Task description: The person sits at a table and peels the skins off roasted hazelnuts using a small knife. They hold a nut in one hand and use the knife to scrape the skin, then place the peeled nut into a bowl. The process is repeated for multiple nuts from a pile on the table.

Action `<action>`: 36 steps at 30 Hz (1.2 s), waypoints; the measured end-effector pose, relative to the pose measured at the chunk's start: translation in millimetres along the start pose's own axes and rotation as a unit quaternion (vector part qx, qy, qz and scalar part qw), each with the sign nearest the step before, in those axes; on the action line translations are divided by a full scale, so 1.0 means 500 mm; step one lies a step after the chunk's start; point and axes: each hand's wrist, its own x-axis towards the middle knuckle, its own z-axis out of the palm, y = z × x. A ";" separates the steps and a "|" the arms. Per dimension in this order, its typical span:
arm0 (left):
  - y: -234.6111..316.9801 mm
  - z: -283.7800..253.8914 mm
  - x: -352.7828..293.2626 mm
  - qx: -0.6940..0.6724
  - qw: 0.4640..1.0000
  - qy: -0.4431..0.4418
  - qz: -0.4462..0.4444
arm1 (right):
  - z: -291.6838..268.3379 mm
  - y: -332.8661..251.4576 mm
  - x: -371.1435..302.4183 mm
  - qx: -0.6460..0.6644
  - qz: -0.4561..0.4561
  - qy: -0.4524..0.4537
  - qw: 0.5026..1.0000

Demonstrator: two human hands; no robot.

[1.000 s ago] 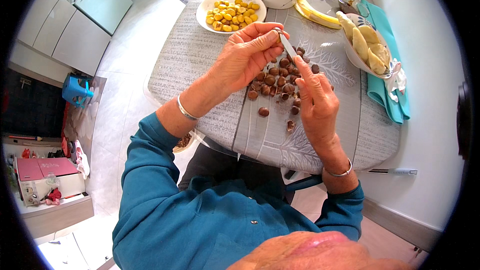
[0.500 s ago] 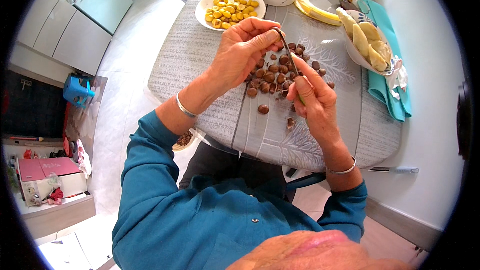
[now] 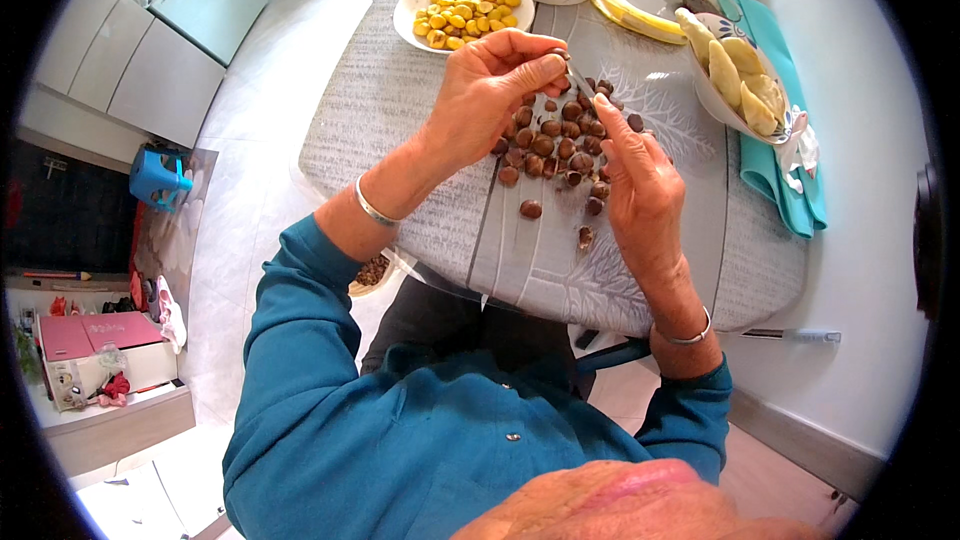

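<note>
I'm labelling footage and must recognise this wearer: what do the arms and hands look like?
The left hand and right hand are ungloved. A silvery left bangle circles one wrist, a similar right bangle the other. The teal left sleeve and matching right sleeve end short of them.

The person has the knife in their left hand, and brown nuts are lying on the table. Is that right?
Not quite. The knife isn't in the left hand; the head view shows it in the right hand. Brown nuts are lying on the table.
</note>
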 end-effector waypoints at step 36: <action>-0.028 0.037 -0.017 0.165 0.975 -0.139 0.047 | -0.031 0.037 0.024 0.637 0.327 -0.082 0.694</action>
